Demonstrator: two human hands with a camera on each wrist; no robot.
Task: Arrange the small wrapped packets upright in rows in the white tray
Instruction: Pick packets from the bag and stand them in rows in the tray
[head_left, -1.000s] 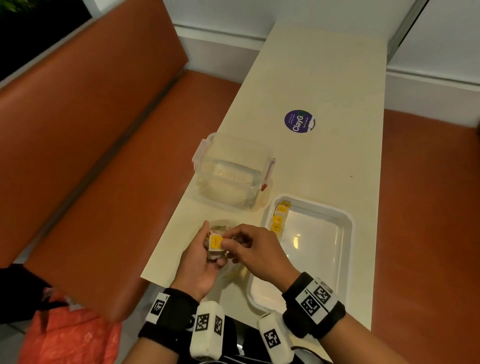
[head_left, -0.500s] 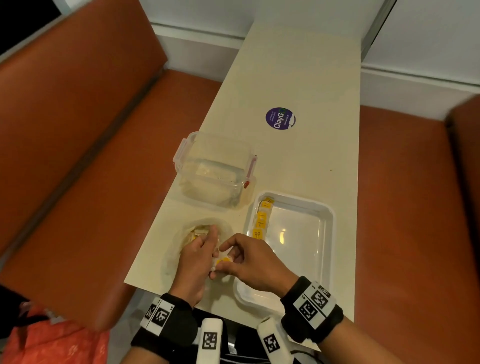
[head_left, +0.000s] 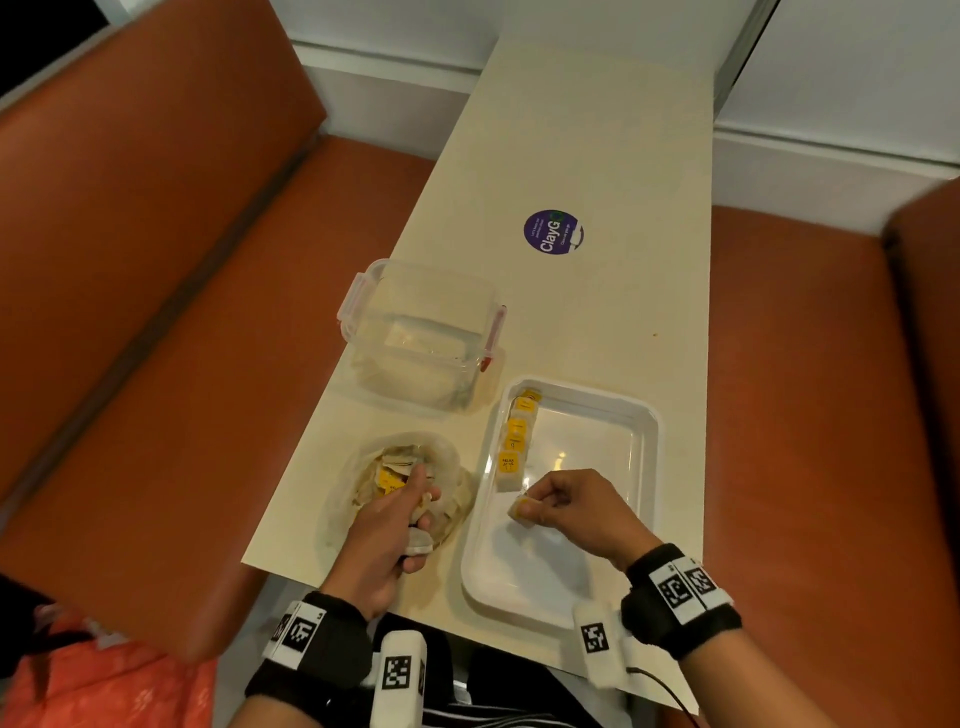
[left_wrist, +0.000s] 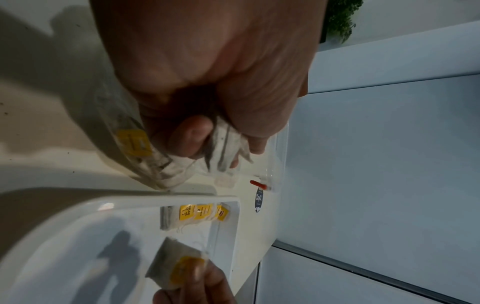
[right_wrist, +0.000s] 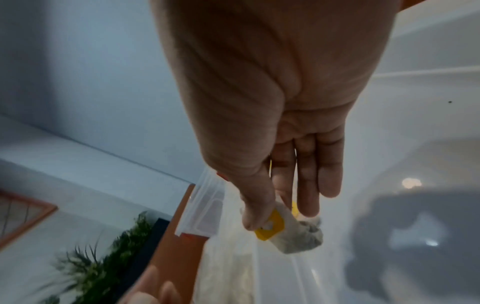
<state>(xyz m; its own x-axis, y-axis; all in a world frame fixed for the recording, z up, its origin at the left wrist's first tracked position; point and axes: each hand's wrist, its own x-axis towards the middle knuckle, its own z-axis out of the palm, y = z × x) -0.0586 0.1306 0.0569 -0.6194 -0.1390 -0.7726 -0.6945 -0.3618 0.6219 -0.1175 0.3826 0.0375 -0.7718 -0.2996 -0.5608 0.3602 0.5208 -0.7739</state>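
Right hand (head_left: 576, 512) pinches a packet (head_left: 521, 510) over the tray (head_left: 647, 467), lower centre; left hand (head_left: 387, 525) clutches packets in the bag (head_left: 447, 457).

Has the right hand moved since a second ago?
Yes. The right hand has carried its packet rightward, away from the bowl, over the white tray, near the standing row.

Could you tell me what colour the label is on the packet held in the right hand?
Yellow, on the packet pinched by the right hand; clearest in the right wrist view.
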